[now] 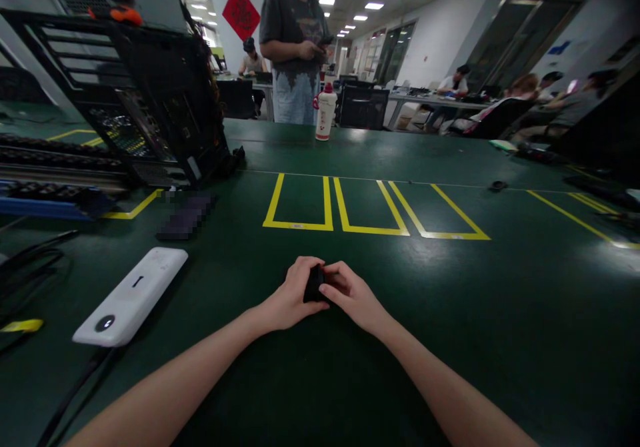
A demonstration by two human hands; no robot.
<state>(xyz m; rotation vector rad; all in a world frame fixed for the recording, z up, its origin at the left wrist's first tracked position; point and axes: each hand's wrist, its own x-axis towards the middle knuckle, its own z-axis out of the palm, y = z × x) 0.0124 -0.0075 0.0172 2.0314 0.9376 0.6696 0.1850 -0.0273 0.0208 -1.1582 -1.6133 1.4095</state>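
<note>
Close to the middle of the green table (320,380), both of my hands meet around a small black object (314,286). Its kind is hard to make out, since my fingers cover much of it. My left hand (297,294) wraps it from the left, with the thumb on the near side and the fingers over the far side. From the right, my right hand (353,295) pinches at its edge with thumb and forefinger. Beyond the hands, yellow tape outlines (300,226) mark the table top.
At left lie a white power bank (133,297) with a black cable and a dark blurred phone-like slab (185,217). Behind them stands a black computer case (165,100). A white bottle (325,114) stands at the far edge, near a standing person (295,34).
</note>
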